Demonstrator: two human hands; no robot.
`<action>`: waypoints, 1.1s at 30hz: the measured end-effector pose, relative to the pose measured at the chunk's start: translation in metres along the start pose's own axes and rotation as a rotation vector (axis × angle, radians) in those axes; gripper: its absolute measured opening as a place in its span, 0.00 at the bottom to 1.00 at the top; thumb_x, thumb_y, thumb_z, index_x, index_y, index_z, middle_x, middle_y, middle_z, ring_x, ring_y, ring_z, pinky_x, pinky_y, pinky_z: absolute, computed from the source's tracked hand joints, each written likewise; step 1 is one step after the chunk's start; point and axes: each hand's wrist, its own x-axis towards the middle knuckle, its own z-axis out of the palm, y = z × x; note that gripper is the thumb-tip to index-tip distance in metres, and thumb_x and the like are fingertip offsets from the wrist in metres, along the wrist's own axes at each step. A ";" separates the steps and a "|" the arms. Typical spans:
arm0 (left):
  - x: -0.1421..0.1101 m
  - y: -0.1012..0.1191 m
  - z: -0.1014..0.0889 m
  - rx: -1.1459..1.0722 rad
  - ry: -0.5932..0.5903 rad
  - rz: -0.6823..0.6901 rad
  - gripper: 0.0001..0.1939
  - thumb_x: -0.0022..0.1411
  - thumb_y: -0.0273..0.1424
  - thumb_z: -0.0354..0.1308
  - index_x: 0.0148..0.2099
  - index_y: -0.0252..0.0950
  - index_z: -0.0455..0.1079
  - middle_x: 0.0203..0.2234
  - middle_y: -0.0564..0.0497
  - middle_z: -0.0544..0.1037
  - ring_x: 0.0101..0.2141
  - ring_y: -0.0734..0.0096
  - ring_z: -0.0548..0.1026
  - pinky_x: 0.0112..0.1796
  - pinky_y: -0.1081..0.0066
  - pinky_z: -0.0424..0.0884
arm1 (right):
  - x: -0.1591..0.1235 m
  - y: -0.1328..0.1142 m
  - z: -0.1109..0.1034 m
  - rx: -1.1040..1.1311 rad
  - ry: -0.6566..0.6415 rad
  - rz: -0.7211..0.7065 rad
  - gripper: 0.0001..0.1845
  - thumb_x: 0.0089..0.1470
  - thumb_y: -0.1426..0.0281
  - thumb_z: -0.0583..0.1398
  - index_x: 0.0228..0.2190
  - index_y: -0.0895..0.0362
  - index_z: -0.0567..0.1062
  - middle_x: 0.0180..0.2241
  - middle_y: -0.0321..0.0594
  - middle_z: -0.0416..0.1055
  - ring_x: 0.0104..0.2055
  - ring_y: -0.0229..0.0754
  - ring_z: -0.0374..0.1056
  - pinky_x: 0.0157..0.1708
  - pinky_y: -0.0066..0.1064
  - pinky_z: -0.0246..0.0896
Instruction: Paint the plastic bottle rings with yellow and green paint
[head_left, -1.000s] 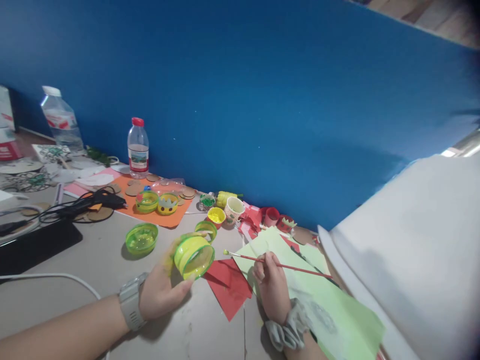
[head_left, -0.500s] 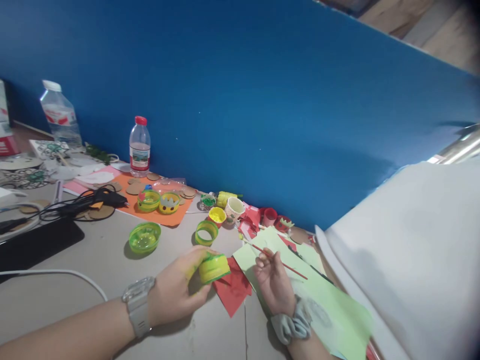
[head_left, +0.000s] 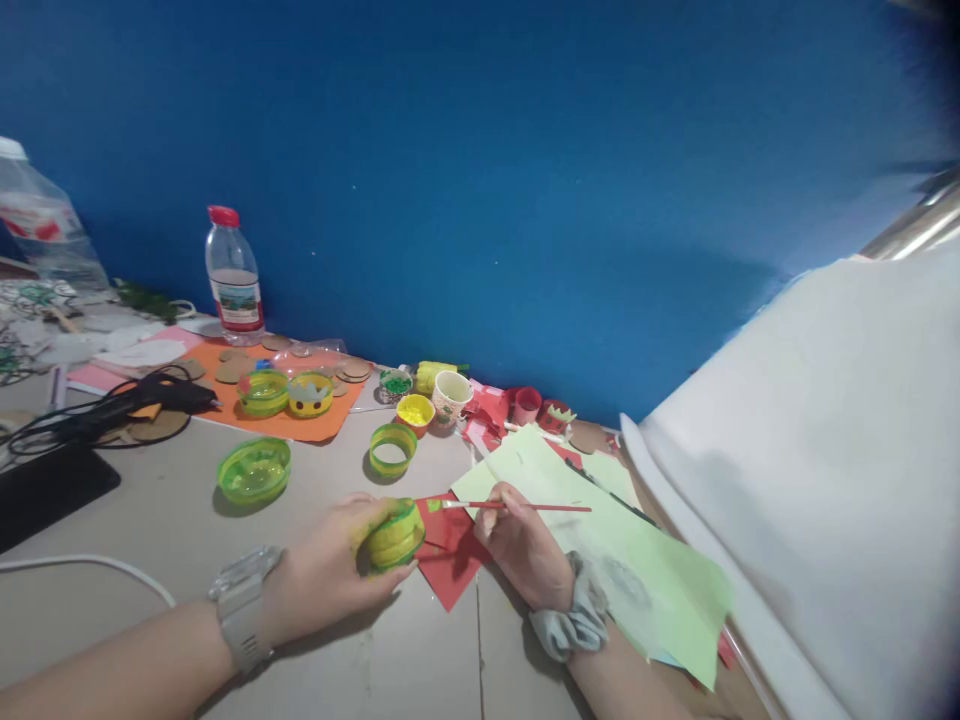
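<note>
My left hand (head_left: 341, 560), with paint smears on its fingers, is closed round a yellow and green painted ring (head_left: 397, 538) tilted on its side. In my right hand (head_left: 525, 550) a thin red paintbrush (head_left: 551, 508) lies nearly level, its paint-tipped bristles pointing left, a little short of the ring. Beneath the brush tip is red paper (head_left: 454, 560). A second green and yellow ring (head_left: 392, 450) rests on the table just beyond my left hand. Farther back stand a cup of yellow paint (head_left: 415, 412), a cup holding green paint (head_left: 395, 384) and a white patterned paper cup (head_left: 453, 397).
At the left are a green painted bowl (head_left: 255, 472), a crown-decorated ring (head_left: 310, 394) on orange paper (head_left: 349, 420), a red-capped bottle (head_left: 234, 280) and black cables (head_left: 142, 395). Light green paper (head_left: 660, 570) spreads on the right. A blue partition (head_left: 480, 180) closes off the back.
My right hand has brought the brush left and turned its tip toward the ring. My left hand has tilted the ring slightly. The whole view has shifted a little to the right.
</note>
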 end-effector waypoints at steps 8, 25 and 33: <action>0.006 -0.001 0.000 -0.027 -0.051 -0.121 0.19 0.55 0.40 0.63 0.47 0.38 0.73 0.42 0.48 0.80 0.42 0.59 0.77 0.45 0.65 0.74 | -0.003 0.004 -0.005 -0.086 -0.149 0.060 0.14 0.61 0.62 0.58 0.32 0.61 0.71 0.26 0.33 0.68 0.25 0.32 0.65 0.27 0.27 0.65; 0.010 0.000 0.007 -0.130 -0.147 -0.149 0.11 0.59 0.32 0.59 0.44 0.36 0.68 0.37 0.53 0.81 0.36 0.70 0.79 0.38 0.76 0.74 | 0.002 0.003 -0.014 -0.218 -0.089 0.021 0.12 0.60 0.64 0.59 0.34 0.62 0.71 0.27 0.33 0.69 0.25 0.31 0.66 0.27 0.26 0.66; 0.011 -0.005 0.009 -0.160 -0.147 -0.184 0.15 0.60 0.38 0.60 0.46 0.36 0.67 0.38 0.53 0.81 0.35 0.71 0.79 0.37 0.79 0.75 | 0.002 0.001 -0.012 -0.247 -0.059 0.001 0.13 0.60 0.64 0.59 0.32 0.62 0.71 0.25 0.32 0.69 0.24 0.31 0.66 0.26 0.25 0.66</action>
